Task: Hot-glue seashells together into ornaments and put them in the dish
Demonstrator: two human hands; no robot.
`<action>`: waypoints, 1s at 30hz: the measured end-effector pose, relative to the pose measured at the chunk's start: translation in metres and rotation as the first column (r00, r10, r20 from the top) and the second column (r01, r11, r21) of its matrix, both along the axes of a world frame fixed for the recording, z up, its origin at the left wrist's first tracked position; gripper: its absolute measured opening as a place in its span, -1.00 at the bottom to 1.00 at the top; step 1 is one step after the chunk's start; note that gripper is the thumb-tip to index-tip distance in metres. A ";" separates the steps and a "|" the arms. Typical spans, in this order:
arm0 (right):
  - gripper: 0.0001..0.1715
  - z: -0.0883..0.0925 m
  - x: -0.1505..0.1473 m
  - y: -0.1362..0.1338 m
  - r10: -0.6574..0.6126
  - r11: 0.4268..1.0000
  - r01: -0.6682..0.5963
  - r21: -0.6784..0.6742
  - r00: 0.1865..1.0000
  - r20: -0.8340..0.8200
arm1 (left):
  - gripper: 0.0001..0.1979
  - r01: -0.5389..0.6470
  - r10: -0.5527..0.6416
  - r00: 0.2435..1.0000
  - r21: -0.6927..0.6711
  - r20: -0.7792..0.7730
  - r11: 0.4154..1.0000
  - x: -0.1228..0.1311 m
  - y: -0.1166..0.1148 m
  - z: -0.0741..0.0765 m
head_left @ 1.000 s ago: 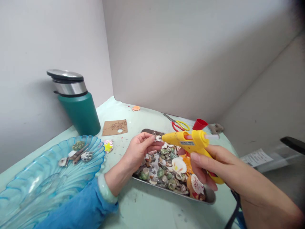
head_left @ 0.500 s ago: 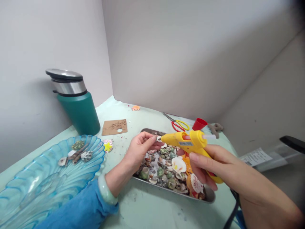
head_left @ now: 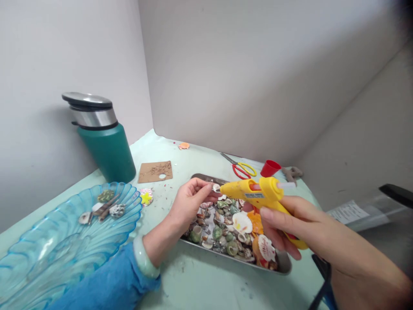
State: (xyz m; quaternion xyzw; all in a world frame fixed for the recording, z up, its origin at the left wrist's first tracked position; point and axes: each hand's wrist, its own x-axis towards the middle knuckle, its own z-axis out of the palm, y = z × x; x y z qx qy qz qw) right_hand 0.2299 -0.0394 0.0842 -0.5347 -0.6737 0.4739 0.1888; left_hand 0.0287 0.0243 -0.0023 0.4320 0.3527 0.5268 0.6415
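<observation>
My right hand point(head_left: 284, 224) is wrapped round a yellow hot glue gun point(head_left: 254, 191), a clear glue stick point(head_left: 287, 185) poking out of its back end. The nozzle points left, at a small whitish seashell point(head_left: 216, 187) pinched between the thumb and fingers of my left hand point(head_left: 190, 200). Tip and shell are very close; I cannot tell whether they touch. Below both hands lies a metal tray point(head_left: 284, 262) full of shells, among them green snail shells point(head_left: 232, 248), a white scallop shell point(head_left: 242, 222) and an orange piece point(head_left: 256, 221).
At the left are a blue clear scalloped dish point(head_left: 64, 245) with several shells and a green bottle point(head_left: 108, 150). Behind the tray lie a brown card point(head_left: 155, 171), scissors point(head_left: 240, 167) and a red cup point(head_left: 270, 168). A decorated piece with a yellow star point(head_left: 146, 197) is beside the dish.
The glue gun has shifted slightly right, its nozzle drawing back a little from the shell. My left hand keeps its pinch in nearly the same place.
</observation>
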 end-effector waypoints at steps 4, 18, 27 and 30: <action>-0.40 0.002 0.001 -0.002 -0.014 1.000 0.015 -0.021 1.000 0.021 | -0.78 0.001 -0.001 1.000 0.007 0.000 1.000 0.001 0.000 0.001; -0.45 -0.001 -0.002 -0.001 -0.014 1.000 0.014 -0.004 1.000 -0.027 | -0.80 -0.005 0.005 1.000 0.025 -0.001 1.000 0.002 -0.002 0.001; -0.44 -0.003 -0.002 -0.001 -0.016 1.000 0.016 0.000 1.000 -0.027 | -0.81 0.000 0.000 1.000 0.010 -0.010 1.000 0.001 -0.001 0.002; -0.45 -0.003 -0.002 -0.002 -0.021 1.000 0.021 -0.002 0.999 -0.025 | -0.79 0.002 -0.002 1.000 0.005 -0.013 1.000 0.001 -0.001 0.001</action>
